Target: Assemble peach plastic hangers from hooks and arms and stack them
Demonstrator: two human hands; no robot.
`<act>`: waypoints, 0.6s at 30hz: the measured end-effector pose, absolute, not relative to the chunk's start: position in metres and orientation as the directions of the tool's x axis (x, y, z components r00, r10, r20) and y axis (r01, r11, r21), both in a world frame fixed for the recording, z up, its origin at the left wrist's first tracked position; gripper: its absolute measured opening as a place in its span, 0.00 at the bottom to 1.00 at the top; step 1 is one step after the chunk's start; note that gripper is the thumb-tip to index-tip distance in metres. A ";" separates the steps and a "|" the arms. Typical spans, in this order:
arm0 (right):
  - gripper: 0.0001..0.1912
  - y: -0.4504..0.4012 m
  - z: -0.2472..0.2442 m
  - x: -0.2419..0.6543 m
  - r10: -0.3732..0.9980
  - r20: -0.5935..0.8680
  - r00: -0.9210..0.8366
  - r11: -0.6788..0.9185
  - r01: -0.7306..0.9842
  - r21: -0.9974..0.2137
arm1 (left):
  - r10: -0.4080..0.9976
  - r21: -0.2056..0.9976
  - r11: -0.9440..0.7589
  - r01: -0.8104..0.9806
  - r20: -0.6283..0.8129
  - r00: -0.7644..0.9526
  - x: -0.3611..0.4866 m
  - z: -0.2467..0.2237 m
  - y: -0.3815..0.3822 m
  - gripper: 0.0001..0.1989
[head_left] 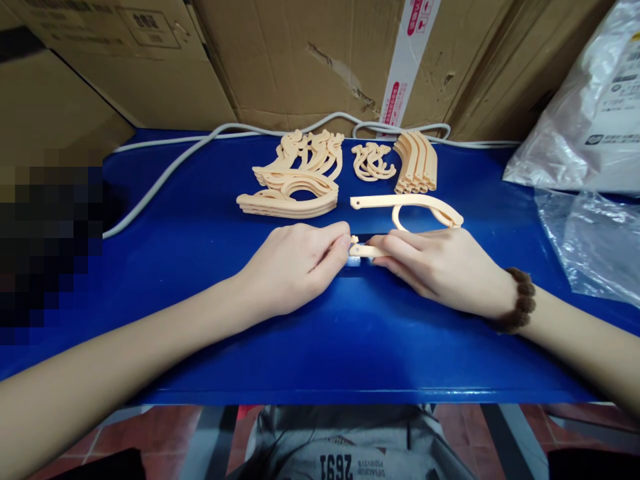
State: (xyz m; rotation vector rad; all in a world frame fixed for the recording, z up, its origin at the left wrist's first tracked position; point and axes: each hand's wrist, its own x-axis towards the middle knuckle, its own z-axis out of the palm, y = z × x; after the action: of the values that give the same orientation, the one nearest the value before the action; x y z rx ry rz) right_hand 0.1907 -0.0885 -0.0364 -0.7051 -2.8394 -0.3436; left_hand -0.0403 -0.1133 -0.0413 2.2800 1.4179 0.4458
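My right hand (425, 260), a dark fuzzy band at its wrist, is closed around a beige plastic hanger arm (364, 251); the arm's holed end sticks out to the left. Right beside that end, the fingers of my left hand (305, 263) are pinched together. A small beige tip (355, 239) shows between the hands, but my fingers hide what the left hand grips. Just behind my right hand lies another curved beige hanger piece (405, 201) with a ring-like part under it. A small bluish-white object (354, 260) is partly visible below the hands.
Stacked folded beige hangers (293, 203) lie at the back left of the blue table (320, 353). Small beige hooks (373, 162) and a stack of curved arms (417, 163) are to their right. A white cable (170, 180) runs behind, before cardboard boxes (310, 60). Plastic bags (575, 127) lie at right.
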 end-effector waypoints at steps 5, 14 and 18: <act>0.17 -0.088 -0.036 0.191 0.451 0.270 -0.851 0.840 0.507 0.193 | 0.891 0.497 -0.413 0.763 0.046 0.452 -0.041 -0.041 -0.112 0.18; 0.17 -0.089 -0.035 0.191 0.400 0.310 -0.862 0.824 0.487 0.290 | 0.836 0.566 -0.484 0.668 0.071 0.545 -0.047 -0.045 -0.108 0.19; 0.17 -0.088 -0.034 0.191 0.383 0.322 -0.866 0.830 0.475 0.291 | 0.827 0.596 -0.482 0.642 0.068 0.558 -0.048 -0.044 -0.109 0.20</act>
State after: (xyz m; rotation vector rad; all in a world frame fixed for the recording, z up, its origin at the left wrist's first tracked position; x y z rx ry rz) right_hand 0.1909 -0.0879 -0.0341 -0.6590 -2.7614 -0.5350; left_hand -0.0480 -0.1090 -0.0441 2.2797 1.1794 0.4759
